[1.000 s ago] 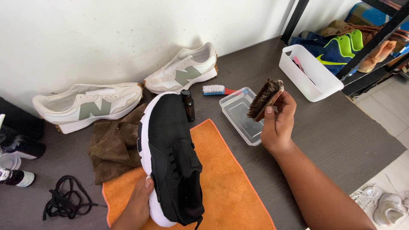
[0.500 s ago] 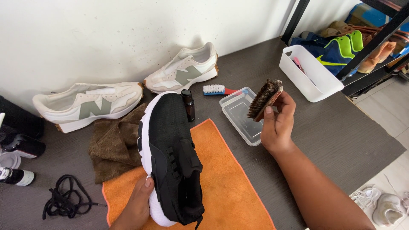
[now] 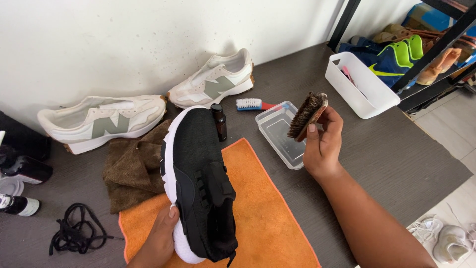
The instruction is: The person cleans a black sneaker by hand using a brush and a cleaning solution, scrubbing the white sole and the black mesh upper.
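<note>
Holding a black knit sneaker (image 3: 198, 183) on edge above an orange towel (image 3: 258, 208), the person's left hand (image 3: 161, 238) is clenched around the heel end of the white sole, thumb on the sidewall, toe pointing away toward the wall. The right hand (image 3: 322, 146) is closed on a wooden-backed bristle brush (image 3: 307, 115), fingers wrapped over the back and thumb along its edge, bristles turned to the left, raised over a clear plastic tub (image 3: 280, 134) and well apart from the shoe.

The sneaker looks light; its knit upper is soft and will give under pressure, while the foam sole is firmer and offers the better purchase, as the left grip shows. The brush looks rigid and light, its bristles stiff, and is best held by the wooden back.

On the dark tabletop (image 3: 386, 149) around them:
- a brown cloth (image 3: 131, 171) just beside the towel, partly under the shoe;
- a small dark bottle (image 3: 218, 121) upright behind the toe;
- a small brush with white bristles (image 3: 250, 104) near the tub;
- two cream sneakers (image 3: 101, 121) along the wall;
- black laces (image 3: 74, 231) in a loose heap at the left;
- a white bin (image 3: 362, 84) at the far right edge.
</note>
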